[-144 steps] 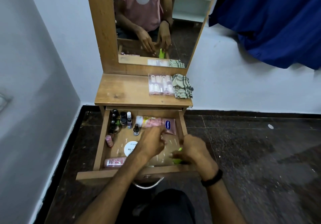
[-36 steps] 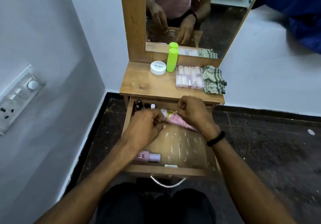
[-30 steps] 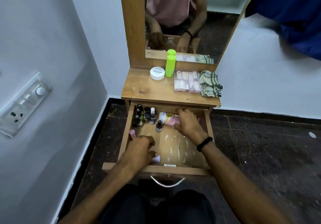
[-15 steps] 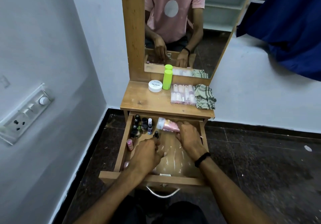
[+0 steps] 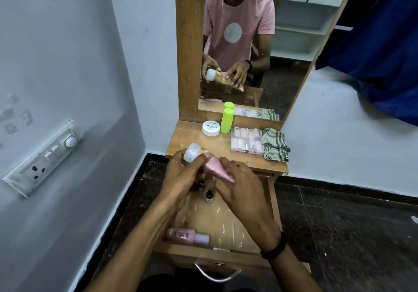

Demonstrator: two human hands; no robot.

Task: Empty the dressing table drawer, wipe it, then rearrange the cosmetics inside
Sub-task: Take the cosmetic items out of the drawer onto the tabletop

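1. Well back on the desk (image 5: 194, 143), against the mirror (image 5: 248, 42), a white round jar (image 5: 211, 128) and a green bottle (image 5: 226, 120) stand upright. To their right a clear case of false nails (image 5: 246, 142) lies flat, with a folded checked cloth (image 5: 274, 148) touching its right side.
2. Below the desk the drawer (image 5: 226, 221) stands open. A pink bottle (image 5: 185, 235) lies on its side near the front wall, and a small dark bottle (image 5: 208, 195) stands upright further back.
3. Both hands and forearms cover the back of the drawer, so what else stands there is mostly hidden.
4. A switch board (image 5: 45, 156) sits on the left wall, and blue fabric (image 5: 373, 54) hangs at the right.
5. The pink tube (image 5: 216, 169) is held in the air above the drawer's back, at the desk's front edge. Its long axis slants, with the white cap up and to the left and the flat crimped end down and to the right.
6. The left hand (image 5: 185, 176) shows its back to the camera, its fingers (image 5: 198, 160) wrapped round the tube just under the cap.
7. The right hand (image 5: 239, 192), with a black wristband (image 5: 274, 247), curls its fingers (image 5: 227, 163) onto the tube's lower end, grasping it.
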